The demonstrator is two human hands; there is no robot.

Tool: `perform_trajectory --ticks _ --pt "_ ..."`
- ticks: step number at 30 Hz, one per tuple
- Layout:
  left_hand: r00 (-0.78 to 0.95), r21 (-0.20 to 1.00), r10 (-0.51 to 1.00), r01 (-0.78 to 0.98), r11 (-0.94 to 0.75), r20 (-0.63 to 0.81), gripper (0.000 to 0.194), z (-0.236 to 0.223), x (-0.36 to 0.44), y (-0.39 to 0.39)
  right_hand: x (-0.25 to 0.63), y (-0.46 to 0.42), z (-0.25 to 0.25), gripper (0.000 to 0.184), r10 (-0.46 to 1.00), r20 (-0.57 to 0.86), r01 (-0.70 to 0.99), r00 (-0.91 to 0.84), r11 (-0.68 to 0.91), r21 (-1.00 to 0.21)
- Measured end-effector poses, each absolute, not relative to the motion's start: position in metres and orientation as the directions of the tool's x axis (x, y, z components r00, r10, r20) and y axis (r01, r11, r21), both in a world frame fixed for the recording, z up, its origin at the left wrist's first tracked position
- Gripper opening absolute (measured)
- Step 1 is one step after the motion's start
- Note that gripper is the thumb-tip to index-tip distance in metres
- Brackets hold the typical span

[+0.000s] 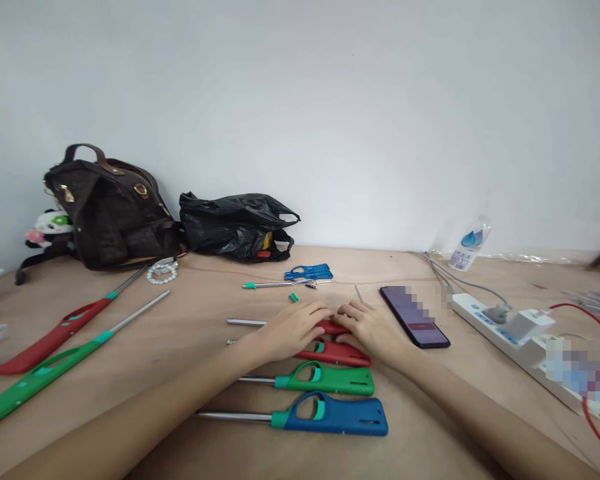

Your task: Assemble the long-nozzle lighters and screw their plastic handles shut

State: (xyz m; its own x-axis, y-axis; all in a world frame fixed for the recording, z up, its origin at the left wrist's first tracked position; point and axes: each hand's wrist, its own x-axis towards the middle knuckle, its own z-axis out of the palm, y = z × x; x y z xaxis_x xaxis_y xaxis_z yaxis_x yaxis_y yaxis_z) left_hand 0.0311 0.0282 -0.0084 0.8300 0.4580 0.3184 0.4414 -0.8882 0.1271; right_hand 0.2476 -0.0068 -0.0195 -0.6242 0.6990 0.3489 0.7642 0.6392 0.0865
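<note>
My left hand [297,328] and my right hand [370,332] meet over the farthest red stick lighter [335,326] in a row on the table. Fingers of both hands are bent around its red handle, hiding much of it; a metal tube [245,323] sticks out left of my left hand. Just below lies another red stick lighter [347,352], partly covered by my hands. Nearer to me are a green stick lighter [337,379] and a blue stick lighter [350,415], tubes pointing left. Beyond my hands lie a blue casing piece [310,272], a thin metal rod with a teal end [267,285] and a small teal part [293,298].
At left lie a long red lighter [55,340] and a long green lighter [55,370]. A dark backpack [113,213], black plastic bag [225,223] and beaded bracelet [162,271] are behind. Rightward are a phone [405,313], power strip [490,330] and bottle [470,247].
</note>
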Motion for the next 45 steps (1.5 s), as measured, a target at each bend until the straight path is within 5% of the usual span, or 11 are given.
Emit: perform_trajectory --ticks 5,10,16,23,37,41,45 --pt "0.849 0.196 0.450 0.409 -0.891 0.277 0.028 -0.008 0.050 0.031 0.275 -0.009 0.011 0.020 0.831 0.291 0.835 -0.475 0.530 -0.149" --pt "0.848 0.278 0.441 0.366 -0.888 0.295 0.023 -0.012 0.053 0.032 0.308 -0.014 0.031 0.020 0.935 -0.010 0.888 -0.355 0.333 -0.318" --pt "0.837 0.360 0.430 0.307 -0.881 0.338 0.026 -0.017 0.053 0.033 0.312 -0.021 0.028 0.020 0.871 -0.217 0.853 -0.441 0.332 -0.402" --pt "0.805 0.460 0.479 0.298 -0.837 0.350 0.026 -0.016 0.070 0.037 0.308 -0.016 0.019 0.015 0.827 -0.348 0.886 -0.442 0.340 -0.317" --pt "0.767 0.594 0.569 0.319 -0.739 0.296 0.022 -0.013 0.056 0.032 0.298 -0.017 0.011 0.020 0.839 -0.293 0.887 -0.460 0.421 -0.187" --pt "0.738 0.637 0.597 0.302 -0.709 0.314 0.022 -0.015 0.055 0.030 0.288 -0.015 0.009 0.017 0.889 -0.117 0.891 -0.443 0.422 -0.170" --pt "0.696 0.604 0.637 0.363 -0.710 0.332 0.012 -0.019 0.057 0.029 0.277 -0.012 0.007 0.016 0.888 0.097 0.827 -0.450 0.455 -0.330"
